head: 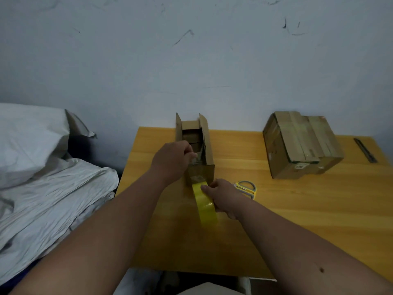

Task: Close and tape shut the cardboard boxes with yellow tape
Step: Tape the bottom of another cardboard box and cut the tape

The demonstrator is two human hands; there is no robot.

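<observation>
A white label (302, 166) sits on the near face of the closed box (302, 145) at the far right of the table, but its writing is too small to read. The narrow open box (194, 150) stands near the far edge of the yellow wooden table (297, 209), its flaps upright. The left hand (173, 160) is curled closed on the box's near end. The right hand (223, 198) grips the yellow tape roll (205, 202), just near the box. Scissors (246, 188) lie right of this hand. Behind is a scuffed pale wall (191, 60); white bedding (42, 177) lies left.

two boxes (194, 150) (302, 145), one tape roll (205, 204), one scissors (246, 189)
</observation>
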